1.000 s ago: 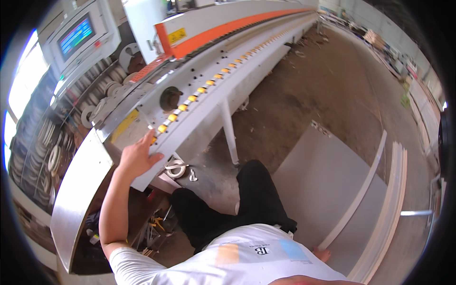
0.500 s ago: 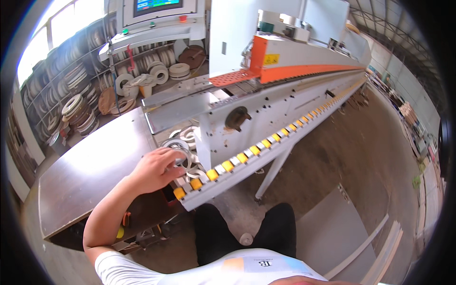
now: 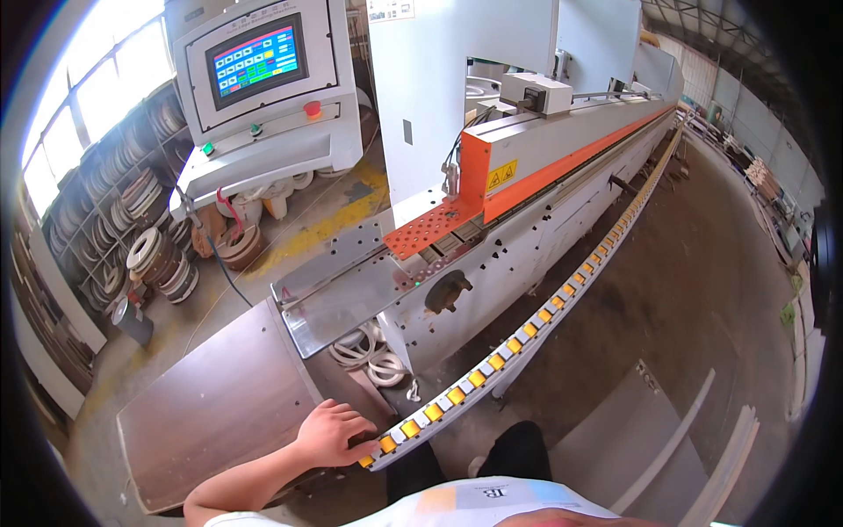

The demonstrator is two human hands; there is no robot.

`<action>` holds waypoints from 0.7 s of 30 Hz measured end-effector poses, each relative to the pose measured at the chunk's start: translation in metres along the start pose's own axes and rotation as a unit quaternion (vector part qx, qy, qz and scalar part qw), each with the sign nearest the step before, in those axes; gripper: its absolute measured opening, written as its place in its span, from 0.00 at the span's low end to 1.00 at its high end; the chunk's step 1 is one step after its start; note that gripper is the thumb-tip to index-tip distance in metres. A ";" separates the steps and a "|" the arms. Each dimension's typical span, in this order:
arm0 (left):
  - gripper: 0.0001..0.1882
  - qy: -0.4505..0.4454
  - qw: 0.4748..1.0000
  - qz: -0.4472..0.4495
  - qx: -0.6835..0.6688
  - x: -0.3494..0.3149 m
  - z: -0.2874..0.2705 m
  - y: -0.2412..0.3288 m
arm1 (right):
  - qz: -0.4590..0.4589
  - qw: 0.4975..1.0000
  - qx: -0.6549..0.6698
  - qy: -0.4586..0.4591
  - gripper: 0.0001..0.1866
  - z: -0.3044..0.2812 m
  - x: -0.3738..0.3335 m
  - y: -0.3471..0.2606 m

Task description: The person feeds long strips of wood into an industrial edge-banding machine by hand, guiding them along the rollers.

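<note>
My left hand is at the near end of a long support rail fitted with yellow rollers. Its fingers are loosely bent and slightly apart, with nothing seen in them, and the fingertips are close to the first rollers. Beside the hand is a brown board-topped table. Beyond it, several pale rolls of edge banding lie under the metal infeed plate of a large white and orange machine. No part of my right hand shows.
At the back left stands a control panel with a lit screen and a red button. Banding rolls fill racks and the floor behind the table. Flat boards lie on the floor at my right.
My left hand has drawn back from above the banding rolls to the near end of the roller rail. The view has tilted up, showing more of the control panel and machine.
</note>
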State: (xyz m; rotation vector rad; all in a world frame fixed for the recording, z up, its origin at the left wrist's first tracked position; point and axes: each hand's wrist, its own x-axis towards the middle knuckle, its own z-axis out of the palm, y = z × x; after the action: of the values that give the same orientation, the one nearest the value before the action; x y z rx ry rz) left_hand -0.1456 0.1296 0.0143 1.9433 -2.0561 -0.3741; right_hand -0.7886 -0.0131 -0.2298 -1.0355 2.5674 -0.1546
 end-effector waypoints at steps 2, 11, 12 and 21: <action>0.18 -0.009 1.000 -0.018 0.009 0.005 -0.009 0.009 | 0.015 1.000 0.009 -0.003 0.42 -0.024 -0.011 0.003; 0.18 -0.025 0.998 -0.021 0.051 0.013 -0.010 0.012 | 0.010 0.982 0.176 0.065 0.42 -0.178 -0.040 0.006; 0.18 -0.019 0.998 -0.035 0.044 0.014 -0.010 0.012 | -0.005 0.978 0.192 0.075 0.42 -0.196 -0.039 -0.005; 0.18 0.183 0.975 -0.120 -0.041 -0.001 0.000 0.048 | -0.158 0.915 0.359 0.093 0.50 -0.403 -0.106 -0.183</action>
State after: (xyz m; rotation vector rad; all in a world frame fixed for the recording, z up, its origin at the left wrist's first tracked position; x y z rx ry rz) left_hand -0.1895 0.1330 0.0323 2.0365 -1.5597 -0.1328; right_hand -0.7500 -0.0867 0.2174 -1.1391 2.1521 -1.2253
